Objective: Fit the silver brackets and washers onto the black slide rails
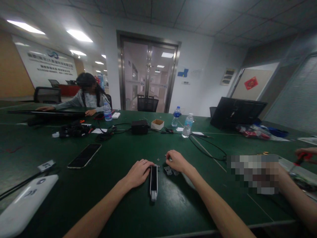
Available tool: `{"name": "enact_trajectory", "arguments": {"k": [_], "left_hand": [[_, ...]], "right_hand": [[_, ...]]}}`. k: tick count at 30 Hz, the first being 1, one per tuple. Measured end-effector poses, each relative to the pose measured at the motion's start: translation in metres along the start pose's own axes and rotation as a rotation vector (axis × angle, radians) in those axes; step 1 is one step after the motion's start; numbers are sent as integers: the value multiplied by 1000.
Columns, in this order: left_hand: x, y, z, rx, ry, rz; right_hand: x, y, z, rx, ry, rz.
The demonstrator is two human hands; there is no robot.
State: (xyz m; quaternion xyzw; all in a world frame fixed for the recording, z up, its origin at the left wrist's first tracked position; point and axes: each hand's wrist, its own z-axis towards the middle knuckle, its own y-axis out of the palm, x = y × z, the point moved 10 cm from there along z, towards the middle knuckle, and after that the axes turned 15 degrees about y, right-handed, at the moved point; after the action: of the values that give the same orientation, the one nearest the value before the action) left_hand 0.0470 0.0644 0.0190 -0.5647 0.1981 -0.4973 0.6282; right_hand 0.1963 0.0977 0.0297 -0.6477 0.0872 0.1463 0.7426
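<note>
A slim white device with a long dark panel lies on the table, its long side pointing toward me. My left hand rests beside it, fingers curled onto its far end, where a small metal piece sticks out. To the right, my right hand is closed, fingertips bent down to the table; what they pinch is too small to tell. Grey metal parts lie just under that hand. A tiny ring-like piece sits between the hands.
A phone and a white numbered device lie left. Farther back are a black box, a small open carton, bottles and cables. A co-worker's hand holds a red screwdriver at right; another person sits far left.
</note>
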Motion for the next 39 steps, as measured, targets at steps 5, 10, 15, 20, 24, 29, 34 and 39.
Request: {"name": "enact_trajectory", "arguments": {"k": [5,10,15,20,24,29,34,39], "left_hand": [[-2,1,0,0,-2,-2],[-4,0,1,-11,-20,6],[-6,1,2,8,-10,-2],[-7,0,3,7,-41,6],[-6,-3,3,-7,-69,-9],[-8,-3,2,-20,-97,-37],[-12,0,1,-40,-113,-47],[-12,0,0,-32,-97,-48]], "right_hand": [[-43,4,-18,-43,-175,151],[-54,6,-23,-58,-208,170],[-51,5,-23,-61,-226,161],[-47,7,-20,-59,-237,156],[-48,7,-20,-90,-245,155],[-48,1,-21,-130,-227,165],[-42,3,-19,-175,-190,186],[-38,7,-19,-204,-168,227]]}}
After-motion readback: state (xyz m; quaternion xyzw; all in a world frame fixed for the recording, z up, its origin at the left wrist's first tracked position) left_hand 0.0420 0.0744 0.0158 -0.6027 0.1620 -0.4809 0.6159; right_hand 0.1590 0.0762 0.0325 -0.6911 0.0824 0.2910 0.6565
